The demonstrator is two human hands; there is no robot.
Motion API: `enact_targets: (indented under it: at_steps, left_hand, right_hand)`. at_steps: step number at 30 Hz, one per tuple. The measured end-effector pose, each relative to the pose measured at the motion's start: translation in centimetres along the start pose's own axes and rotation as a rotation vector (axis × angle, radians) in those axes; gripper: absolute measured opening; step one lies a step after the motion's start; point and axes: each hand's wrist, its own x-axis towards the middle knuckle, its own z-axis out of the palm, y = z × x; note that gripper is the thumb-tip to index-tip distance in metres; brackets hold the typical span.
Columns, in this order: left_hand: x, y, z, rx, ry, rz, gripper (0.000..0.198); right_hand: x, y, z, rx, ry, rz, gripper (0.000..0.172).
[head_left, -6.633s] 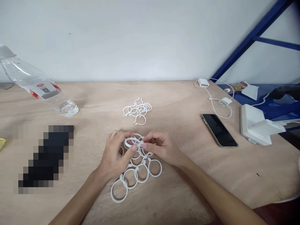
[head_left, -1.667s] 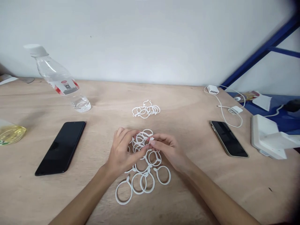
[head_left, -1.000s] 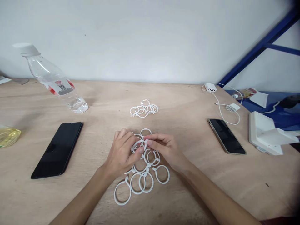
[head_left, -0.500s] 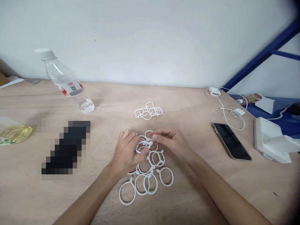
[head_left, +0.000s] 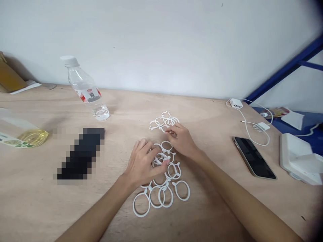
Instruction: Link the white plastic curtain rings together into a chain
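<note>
Several closed white plastic rings (head_left: 141, 205) with small clasp tabs lie overlapping in a near group on the wooden table. My left hand (head_left: 142, 163) rests over the upper left of this group, thumb and fingers apart around a few rings, with no ring pinched in it. Farther back is a smaller tangle of white rings (head_left: 154, 125), some of them with open gaps. At its front right edge, my right hand (head_left: 182, 138) pinches a white ring between thumb and forefinger. The fingertips partly hide that ring.
On the left stand a tilted-looking water bottle (head_left: 88, 90), a blurred-out dark object (head_left: 80, 154) and a clear bag (head_left: 25, 134) with something yellow. A phone (head_left: 253, 157), a white charger with cable (head_left: 236, 103) and a white stand (head_left: 295, 154) are on the right.
My right hand has moved away from the near rings beside my left hand to the far tangle and pinches a ring there. My left hand has loosened. The view has shifted slightly left.
</note>
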Motion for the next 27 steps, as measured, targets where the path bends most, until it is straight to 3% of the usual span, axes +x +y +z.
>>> enact_targets:
  at_steps: [3, 7, 12, 18, 23, 27]
  left_hand:
    - [0.1, 0.0, -0.2, -0.012, 0.005, -0.032, 0.025]
    - [0.2, -0.1, -0.4, -0.053, 0.006, -0.118, 0.035]
    - [0.2, -0.3, -0.4, -0.138, -0.022, -0.090, 0.038]
    - [0.1, -0.4, -0.2, -0.233, 0.015, 0.012, 0.031]
    - [0.2, -0.4, -0.2, -0.187, 0.048, 0.091, 0.029]
    - [0.2, -0.5, -0.1, -0.181, 0.036, 0.117, 0.028]
  right_hand:
    - [-1.6, -1.2, -1.2, 0.204, -0.003, 0.148, 0.010]
    - [-4.1, -3.2, -2.0, 0.645, -0.100, 0.367, 0.021]
    - [-6.5, -4.7, -1.4, 0.984, -0.167, 0.440, 0.022]
    - [-7.2, -4.8, -1.2, 0.900, -0.119, 0.370, 0.018]
    - [-6.9, -4.2, -1.5, 0.765, 0.036, 0.375, 0.025]
    - [-6.9, -3.9, -1.7, 0.810, 0.015, 0.352, 0.025]
